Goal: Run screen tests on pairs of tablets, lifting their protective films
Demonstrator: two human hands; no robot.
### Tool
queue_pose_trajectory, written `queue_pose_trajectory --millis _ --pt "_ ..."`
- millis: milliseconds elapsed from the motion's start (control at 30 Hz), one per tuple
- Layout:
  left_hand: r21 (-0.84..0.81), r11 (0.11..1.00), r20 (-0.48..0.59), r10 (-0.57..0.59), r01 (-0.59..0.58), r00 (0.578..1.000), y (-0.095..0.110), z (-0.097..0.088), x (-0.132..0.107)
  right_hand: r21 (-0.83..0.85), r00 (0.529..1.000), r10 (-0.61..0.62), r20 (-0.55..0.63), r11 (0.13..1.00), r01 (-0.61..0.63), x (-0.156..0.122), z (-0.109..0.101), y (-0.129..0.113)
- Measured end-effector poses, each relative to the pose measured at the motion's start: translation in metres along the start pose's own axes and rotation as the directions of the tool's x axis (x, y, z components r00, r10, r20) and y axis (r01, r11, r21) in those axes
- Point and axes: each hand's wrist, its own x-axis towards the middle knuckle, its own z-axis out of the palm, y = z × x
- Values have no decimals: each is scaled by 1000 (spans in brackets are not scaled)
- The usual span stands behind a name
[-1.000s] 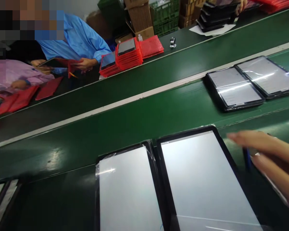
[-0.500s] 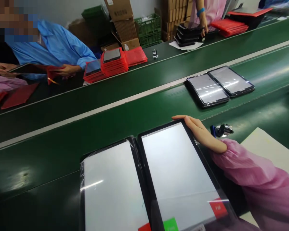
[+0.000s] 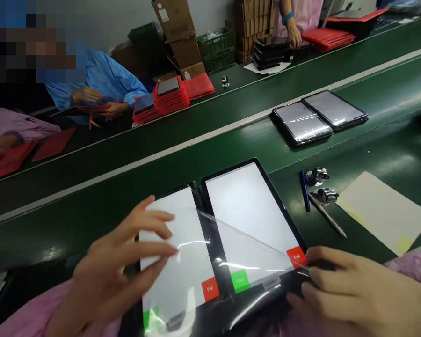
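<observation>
Two black tablets with lit white screens lie side by side on the green bench in front of me, each showing a green and a red "Fail" button. My left hand (image 3: 126,267) hovers over the left tablet (image 3: 182,262), fingers spread and holding nothing. My right hand (image 3: 347,292) pinches the clear film at the lower right corner of the right tablet (image 3: 245,220), next to its red button. The film (image 3: 252,243) is lifted in a diagonal crease across that screen.
A blue pen (image 3: 304,189), a metal stylus (image 3: 328,216), two small metal pieces (image 3: 317,175) and a pale sheet (image 3: 384,210) lie to the right. Two more tablets (image 3: 317,117) rest on the belt (image 3: 196,159) beyond. Across it, people in blue and pink coats handle red pouches (image 3: 171,93).
My right hand has gone from the right tablet's top right corner to its lower right corner and pinched the film. My left hand has come into view over the left tablet.
</observation>
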Motion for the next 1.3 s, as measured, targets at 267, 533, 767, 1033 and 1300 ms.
queue_pose_trajectory --millis 267,533,767,1033,1300 --pt "-62 993 24 -104 105 994 -18 28 69 -219 980 -200 5 956 196 8 -11 18" --pt "63 931 285 -363 361 887 -35 45 88 133 981 -135 -142 979 154 93 15 108" --pt "252 795 231 -603 551 764 -61 20 65 377 782 494 -380 855 -357 158 13 183" --pt "193 818 157 -571 542 805 -50 32 65 397 758 505 -413 849 -349 147 3 171" --pt "86 835 39 -548 543 836 -60 42 69 371 740 536 -406 837 -403 145 -3 158"
